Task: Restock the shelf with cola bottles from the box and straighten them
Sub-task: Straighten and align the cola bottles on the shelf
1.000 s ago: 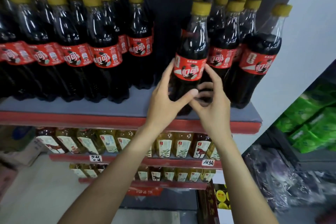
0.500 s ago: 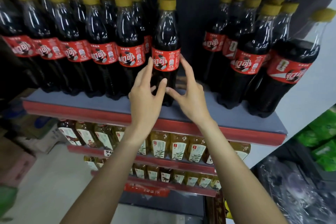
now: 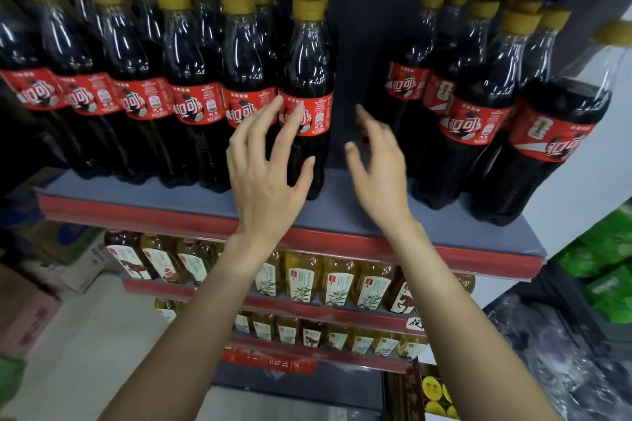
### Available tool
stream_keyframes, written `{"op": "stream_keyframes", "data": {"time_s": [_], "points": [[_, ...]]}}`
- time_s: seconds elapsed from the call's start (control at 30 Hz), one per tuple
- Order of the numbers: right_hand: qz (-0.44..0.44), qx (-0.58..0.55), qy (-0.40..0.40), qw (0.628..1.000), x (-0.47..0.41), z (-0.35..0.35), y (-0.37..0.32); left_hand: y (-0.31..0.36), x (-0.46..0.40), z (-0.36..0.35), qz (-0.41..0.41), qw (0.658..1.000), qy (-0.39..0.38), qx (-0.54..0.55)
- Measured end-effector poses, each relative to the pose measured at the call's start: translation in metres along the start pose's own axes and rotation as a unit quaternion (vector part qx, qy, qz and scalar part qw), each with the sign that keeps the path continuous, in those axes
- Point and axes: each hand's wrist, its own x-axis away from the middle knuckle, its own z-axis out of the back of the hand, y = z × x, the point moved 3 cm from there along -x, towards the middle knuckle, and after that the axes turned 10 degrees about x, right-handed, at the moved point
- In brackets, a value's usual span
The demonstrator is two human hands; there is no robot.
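A cola bottle (image 3: 307, 79) with a yellow cap and red label stands upright at the right end of the left block of cola bottles (image 3: 136, 79) on the grey shelf (image 3: 342, 212). My left hand (image 3: 266, 164) is spread in front of its lower half, fingers straight, with no clear grip. My right hand (image 3: 376, 161) hovers open just right of the bottle, off it, in the gap between the two groups. A second group of cola bottles (image 3: 478, 106) stands to the right.
The shelf has a red front edge (image 3: 154, 215). Below it are shelves of yellow tea bottles (image 3: 335, 280). Cardboard boxes (image 3: 61, 256) sit on the floor at left. Green packs (image 3: 608, 267) lie at the far right.
Both hands carried the bottle leftward from beside the right group to the end of the left block, then let go; the right hand has drawn away to the right.
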Motion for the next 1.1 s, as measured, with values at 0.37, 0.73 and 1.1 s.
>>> {"op": "stream_keyframes", "data": {"time_s": [0.37,0.73,1.1], "points": [[-0.119,0.117,-0.075,0.983,-0.002,0.012,0.045,0.036,-0.053,-0.124,0.263,0.878,-0.119,0.382],[-0.126,0.085,-0.067,0.986,-0.026,0.012,0.049,0.033,-0.075,-0.170,0.236,0.872,-0.184,0.387],[-0.107,0.073,-0.052,0.990,-0.050,0.000,0.045,0.037,-0.060,-0.108,0.232,0.914,-0.157,0.293]]}}
